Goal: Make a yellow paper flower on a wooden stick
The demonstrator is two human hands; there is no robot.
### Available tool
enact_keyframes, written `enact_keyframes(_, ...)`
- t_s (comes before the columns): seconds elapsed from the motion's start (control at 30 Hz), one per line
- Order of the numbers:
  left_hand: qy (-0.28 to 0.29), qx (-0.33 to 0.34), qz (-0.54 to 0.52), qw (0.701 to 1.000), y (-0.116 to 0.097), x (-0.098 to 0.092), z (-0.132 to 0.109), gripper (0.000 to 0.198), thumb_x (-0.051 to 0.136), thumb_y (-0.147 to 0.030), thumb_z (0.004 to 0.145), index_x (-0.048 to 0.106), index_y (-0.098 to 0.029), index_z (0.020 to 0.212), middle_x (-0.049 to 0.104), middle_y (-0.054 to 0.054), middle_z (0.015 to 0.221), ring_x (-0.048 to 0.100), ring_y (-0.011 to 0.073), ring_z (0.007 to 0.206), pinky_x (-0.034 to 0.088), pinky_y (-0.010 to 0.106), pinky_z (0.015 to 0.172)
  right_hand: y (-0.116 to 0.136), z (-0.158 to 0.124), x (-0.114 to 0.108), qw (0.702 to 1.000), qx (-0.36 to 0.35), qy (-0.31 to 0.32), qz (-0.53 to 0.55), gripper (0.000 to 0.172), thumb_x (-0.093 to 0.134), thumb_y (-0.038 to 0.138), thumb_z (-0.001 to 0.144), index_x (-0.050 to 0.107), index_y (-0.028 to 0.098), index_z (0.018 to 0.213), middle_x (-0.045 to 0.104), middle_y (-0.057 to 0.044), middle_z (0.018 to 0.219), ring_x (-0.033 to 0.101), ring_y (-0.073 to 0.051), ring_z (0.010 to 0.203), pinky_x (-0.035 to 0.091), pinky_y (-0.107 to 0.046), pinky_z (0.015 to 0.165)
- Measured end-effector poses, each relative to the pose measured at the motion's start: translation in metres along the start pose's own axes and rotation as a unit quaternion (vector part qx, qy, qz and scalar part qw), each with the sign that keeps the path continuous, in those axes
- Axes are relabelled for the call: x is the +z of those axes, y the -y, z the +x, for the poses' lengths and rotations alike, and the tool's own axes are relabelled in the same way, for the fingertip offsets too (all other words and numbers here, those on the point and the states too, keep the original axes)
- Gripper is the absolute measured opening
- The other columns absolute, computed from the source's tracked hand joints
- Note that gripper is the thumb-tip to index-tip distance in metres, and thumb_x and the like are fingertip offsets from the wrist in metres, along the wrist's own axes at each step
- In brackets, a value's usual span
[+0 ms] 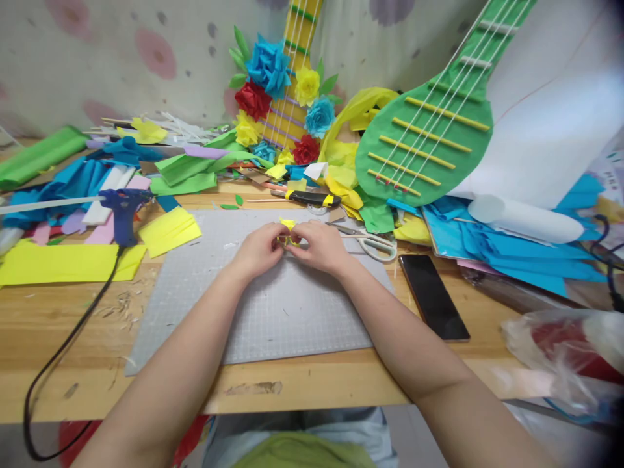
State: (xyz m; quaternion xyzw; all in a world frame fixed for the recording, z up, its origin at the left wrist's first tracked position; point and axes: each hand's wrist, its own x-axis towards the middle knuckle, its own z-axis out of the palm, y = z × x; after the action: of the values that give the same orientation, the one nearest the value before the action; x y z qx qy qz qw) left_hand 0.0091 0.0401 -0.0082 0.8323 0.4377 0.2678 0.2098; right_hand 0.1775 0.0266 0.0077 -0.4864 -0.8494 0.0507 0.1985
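Over the grey cutting mat, my left hand and my right hand meet with fingers pinched on a small piece of yellow crepe paper. Most of that paper is hidden behind the fingers, so its shape is unclear. A thin stick shows to the right of my right hand; whether it is held, I cannot tell. Scissors with pale handles lie close to the right hand. Beyond the hands rests a black and yellow utility knife.
A blue glue gun with its cord is at left, near yellow paper sheets. A phone lies right of the mat. Behind stand a green pipa-shaped craft and a yellow stringed craft with paper flowers, amid heaped crepe paper.
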Motion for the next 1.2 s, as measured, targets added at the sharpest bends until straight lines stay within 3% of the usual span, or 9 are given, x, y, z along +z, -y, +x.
enact_keyframes(0.2, 0.006, 0.004, -0.015, 1.0, 0.001, 0.003, 0.001, 0.037, 0.044, -0.008, 0.068, 0.055, -0.021, 0.1, 0.061, 0.002, 0.093, 0.055, 0.0136, 0.082, 0.043, 0.024, 0.073, -0.003, 0.0, 0.004, 1.0, -0.015, -0.005, 0.001, 0.013, 0.05, 0.031, 0.081, 0.058, 0.022, 0.08, 0.065, -0.001, 0.083, 0.051, -0.016, 0.079, 0.03, -0.026, 0.066)
enact_keyframes(0.43, -0.012, -0.024, -0.002, 1.0, 0.002, 0.008, 0.002, 0.023, 0.046, -0.011, 0.067, 0.06, -0.018, 0.084, 0.059, 0.002, 0.079, 0.054, 0.0142, 0.075, 0.042, 0.026, 0.068, -0.003, -0.001, 0.007, 1.0, -0.015, -0.025, 0.009, 0.01, 0.05, 0.028, 0.079, 0.058, 0.021, 0.077, 0.065, -0.001, 0.08, 0.051, -0.016, 0.078, 0.03, -0.026, 0.066)
enact_keyframes(0.7, -0.073, -0.049, -0.082, 0.993, 0.002, 0.01, -0.001, 0.022, 0.054, -0.015, 0.066, 0.06, -0.017, 0.087, 0.056, -0.001, 0.073, 0.049, 0.0085, 0.059, 0.04, 0.022, 0.057, -0.008, 0.0, 0.006, 0.997, -0.046, -0.051, 0.03, 0.002, 0.055, 0.021, 0.075, 0.057, 0.021, 0.076, 0.065, -0.001, 0.08, 0.051, -0.016, 0.077, 0.033, -0.027, 0.066)
enact_keyframes(0.97, -0.092, -0.114, -0.251, 0.957, 0.003, 0.009, -0.001, 0.023, 0.063, -0.025, 0.064, 0.061, -0.016, 0.084, 0.049, -0.005, 0.055, 0.041, 0.0058, 0.049, 0.032, 0.019, 0.047, -0.005, 0.001, 0.009, 0.99, -0.058, -0.122, 0.045, 0.011, 0.049, 0.014, 0.077, 0.057, 0.021, 0.075, 0.064, -0.002, 0.076, 0.05, -0.016, 0.073, 0.034, -0.027, 0.066)
enact_keyframes(1.2, -0.114, -0.131, -0.329, 0.928, 0.002, 0.005, 0.0, 0.023, 0.064, -0.027, 0.061, 0.064, -0.015, 0.08, 0.056, -0.001, 0.064, 0.047, 0.0067, 0.055, 0.036, 0.02, 0.052, -0.005, 0.0, 0.011, 0.983, -0.013, -0.149, 0.104, 0.007, 0.053, 0.016, 0.076, 0.057, 0.021, 0.075, 0.061, 0.001, 0.072, 0.05, -0.014, 0.07, 0.034, -0.025, 0.062)
